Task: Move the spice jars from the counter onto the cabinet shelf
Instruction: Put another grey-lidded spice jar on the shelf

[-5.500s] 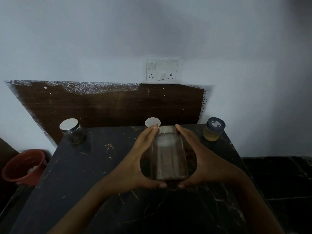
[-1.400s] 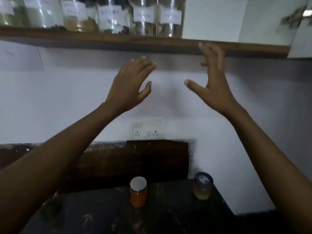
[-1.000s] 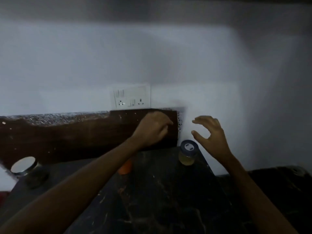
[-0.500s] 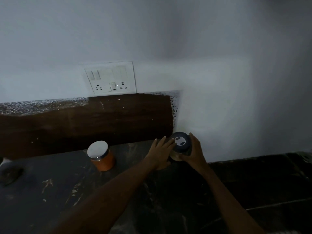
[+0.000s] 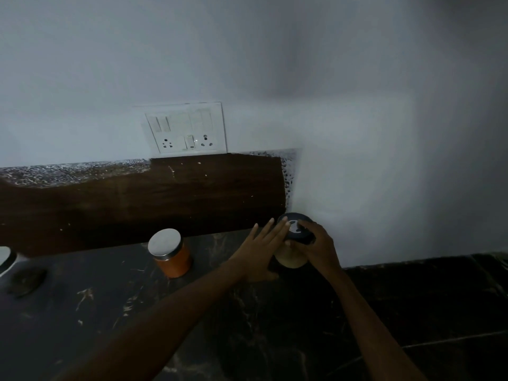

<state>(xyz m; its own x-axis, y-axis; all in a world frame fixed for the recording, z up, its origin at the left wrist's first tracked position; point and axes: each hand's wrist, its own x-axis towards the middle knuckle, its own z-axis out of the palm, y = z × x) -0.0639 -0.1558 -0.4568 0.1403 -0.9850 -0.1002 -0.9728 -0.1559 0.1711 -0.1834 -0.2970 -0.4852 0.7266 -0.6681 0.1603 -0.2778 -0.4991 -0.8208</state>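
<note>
A small jar with a dark lid (image 5: 295, 231) and pale yellow contents is tilted at the back right corner of the dark marble counter (image 5: 137, 312). My right hand (image 5: 319, 250) grips it around the lid and side. My left hand (image 5: 264, 251) presses flat against its left side with straight fingers. An orange jar with a silver lid (image 5: 170, 253) stands upright to the left, by the backsplash. The cabinet shelf is out of view.
Another silver-lidded jar (image 5: 5, 257) shows partly at the far left edge, with a dark jar body (image 5: 26, 281) beside it. A brown backsplash (image 5: 137, 204) and a white switch panel (image 5: 187, 130) are on the wall. Dark floor lies right of the counter.
Both hands came down from the shelf to the dark-lidded jar. Since half a second ago the jar has tipped and my right hand has closed further over its lid.
</note>
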